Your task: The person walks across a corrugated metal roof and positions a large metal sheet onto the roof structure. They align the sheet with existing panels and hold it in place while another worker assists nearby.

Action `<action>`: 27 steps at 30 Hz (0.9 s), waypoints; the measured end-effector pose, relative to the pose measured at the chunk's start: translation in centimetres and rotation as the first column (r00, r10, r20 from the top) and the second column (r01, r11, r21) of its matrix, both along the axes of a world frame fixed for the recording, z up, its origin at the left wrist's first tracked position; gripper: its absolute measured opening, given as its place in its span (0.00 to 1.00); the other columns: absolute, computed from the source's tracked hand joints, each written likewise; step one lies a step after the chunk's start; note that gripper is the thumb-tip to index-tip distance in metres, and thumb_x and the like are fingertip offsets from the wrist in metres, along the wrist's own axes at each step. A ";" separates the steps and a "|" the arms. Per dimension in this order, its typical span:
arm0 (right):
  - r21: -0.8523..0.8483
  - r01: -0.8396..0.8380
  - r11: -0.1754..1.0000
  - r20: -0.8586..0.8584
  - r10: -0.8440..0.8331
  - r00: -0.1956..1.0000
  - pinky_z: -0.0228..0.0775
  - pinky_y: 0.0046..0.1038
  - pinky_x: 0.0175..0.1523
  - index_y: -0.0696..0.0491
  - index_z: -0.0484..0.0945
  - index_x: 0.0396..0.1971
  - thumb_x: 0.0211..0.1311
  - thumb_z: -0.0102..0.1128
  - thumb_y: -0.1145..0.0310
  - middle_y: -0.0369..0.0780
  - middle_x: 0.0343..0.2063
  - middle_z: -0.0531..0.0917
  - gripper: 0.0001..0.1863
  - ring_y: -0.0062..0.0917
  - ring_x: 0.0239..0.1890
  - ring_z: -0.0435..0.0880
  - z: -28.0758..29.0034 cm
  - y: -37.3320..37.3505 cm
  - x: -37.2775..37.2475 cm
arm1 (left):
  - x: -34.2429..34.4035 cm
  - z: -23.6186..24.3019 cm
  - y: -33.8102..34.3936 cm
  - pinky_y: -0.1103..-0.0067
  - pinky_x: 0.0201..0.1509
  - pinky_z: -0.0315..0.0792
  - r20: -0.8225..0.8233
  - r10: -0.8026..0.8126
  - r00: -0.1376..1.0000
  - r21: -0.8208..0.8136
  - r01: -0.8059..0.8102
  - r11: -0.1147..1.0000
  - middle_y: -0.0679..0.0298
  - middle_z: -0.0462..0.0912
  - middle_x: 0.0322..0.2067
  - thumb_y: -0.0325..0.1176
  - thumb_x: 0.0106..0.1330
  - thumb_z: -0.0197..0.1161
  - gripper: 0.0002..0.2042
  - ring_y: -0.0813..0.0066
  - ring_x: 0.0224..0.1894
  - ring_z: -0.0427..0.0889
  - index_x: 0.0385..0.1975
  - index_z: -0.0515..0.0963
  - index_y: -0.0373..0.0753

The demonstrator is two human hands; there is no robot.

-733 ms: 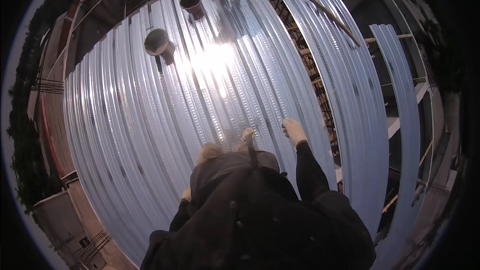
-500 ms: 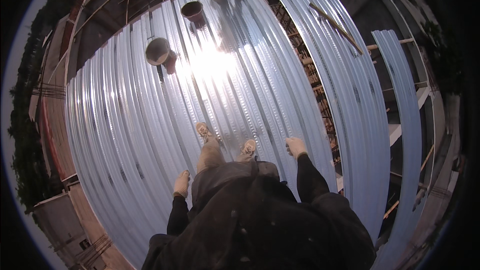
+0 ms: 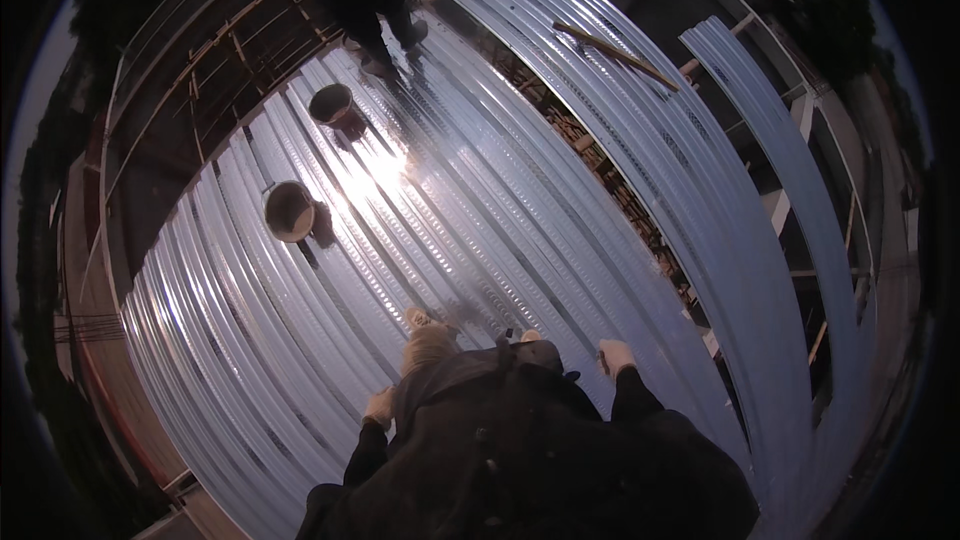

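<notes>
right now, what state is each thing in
left hand: grip unclear, no object visible
right hand: grip unclear, no object visible
near bucket: upright, uncovered
far bucket: upright, uncovered
metal sheets: laid out, gaps at right
wooden strip: lying on metal sheets
co-worker: standing

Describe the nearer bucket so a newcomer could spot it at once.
Start from the broad deck of ribbed, shiny silver metal sheets. On its left half, beyond the person's left hand, sits the round, dark, open-topped bucket. It sits nearer the person and farther left than the other round, dark bucket.
</notes>
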State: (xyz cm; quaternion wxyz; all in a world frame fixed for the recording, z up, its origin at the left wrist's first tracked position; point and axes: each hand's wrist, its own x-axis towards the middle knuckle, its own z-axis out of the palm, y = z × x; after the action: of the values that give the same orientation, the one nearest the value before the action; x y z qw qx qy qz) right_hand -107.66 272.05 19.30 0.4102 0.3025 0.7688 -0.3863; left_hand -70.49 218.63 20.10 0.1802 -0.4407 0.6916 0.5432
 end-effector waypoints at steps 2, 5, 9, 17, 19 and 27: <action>-0.017 -0.172 0.985 -0.025 0.171 0.985 0.70 0.40 0.27 0.56 0.80 0.22 0.69 0.52 0.59 0.43 0.18 0.80 0.19 0.34 0.18 0.81 1.8 -3.5 0.5 | -1.6 0.8 -5.5 0.70 0.52 0.76 0.113 0.267 0.957 0.057 -0.275 0.960 0.60 0.88 0.44 0.47 0.75 0.59 0.25 0.69 0.45 0.83 0.60 0.83 0.32; -0.025 -0.146 0.989 -0.014 0.146 0.989 0.72 0.39 0.28 0.56 0.80 0.22 0.69 0.52 0.58 0.42 0.19 0.81 0.20 0.33 0.19 0.81 2.7 -8.5 1.7 | -5.5 2.8 -14.0 0.71 0.53 0.74 0.013 0.470 0.883 0.019 -0.470 0.882 0.63 0.85 0.42 0.47 0.75 0.61 0.26 0.72 0.45 0.80 0.63 0.82 0.32; -0.035 -0.309 0.950 -0.032 0.308 0.951 0.73 0.37 0.30 0.56 0.80 0.25 0.68 0.52 0.57 0.42 0.21 0.81 0.19 0.30 0.22 0.82 5.3 -19.8 -0.9 | -5.0 3.1 -27.4 0.72 0.46 0.70 -0.053 0.408 0.911 -0.078 -0.412 0.908 0.65 0.83 0.55 0.53 0.75 0.61 0.29 0.68 0.52 0.79 0.67 0.78 0.39; 0.209 -0.908 0.363 -0.310 0.905 0.290 0.79 0.46 0.40 0.58 0.84 0.36 0.65 0.59 0.64 0.51 0.34 0.88 0.13 0.45 0.35 0.88 -1.2 -26.4 -9.6 | -10.3 2.5 -35.0 0.70 0.46 0.70 0.141 0.482 0.865 -0.066 -0.478 0.876 0.67 0.84 0.53 0.52 0.76 0.58 0.25 0.70 0.50 0.80 0.63 0.79 0.42; 0.277 -0.930 0.241 -0.239 0.955 0.176 0.79 0.49 0.44 0.58 0.84 0.37 0.63 0.61 0.65 0.53 0.37 0.88 0.11 0.49 0.40 0.89 -1.8 -28.2 -12.5 | -11.5 3.8 -32.3 0.67 0.49 0.71 0.156 0.536 0.829 -0.071 -0.532 0.844 0.66 0.83 0.59 0.52 0.76 0.57 0.26 0.67 0.56 0.80 0.65 0.77 0.41; 0.071 -0.614 0.786 -0.345 0.597 0.724 0.78 0.46 0.44 0.58 0.83 0.34 0.61 0.63 0.66 0.51 0.34 0.88 0.10 0.45 0.38 0.88 -3.9 -31.0 -26.6 | -19.2 4.3 -24.6 0.67 0.53 0.74 0.258 0.115 0.959 0.100 -0.145 0.984 0.58 0.85 0.57 0.48 0.76 0.57 0.24 0.62 0.56 0.83 0.62 0.79 0.38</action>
State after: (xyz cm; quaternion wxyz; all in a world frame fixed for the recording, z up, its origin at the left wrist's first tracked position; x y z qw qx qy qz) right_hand -134.31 241.01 15.37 0.3776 -0.0485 0.8758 -0.2968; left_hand -89.68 194.08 24.36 0.2559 -0.5390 0.5995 0.5334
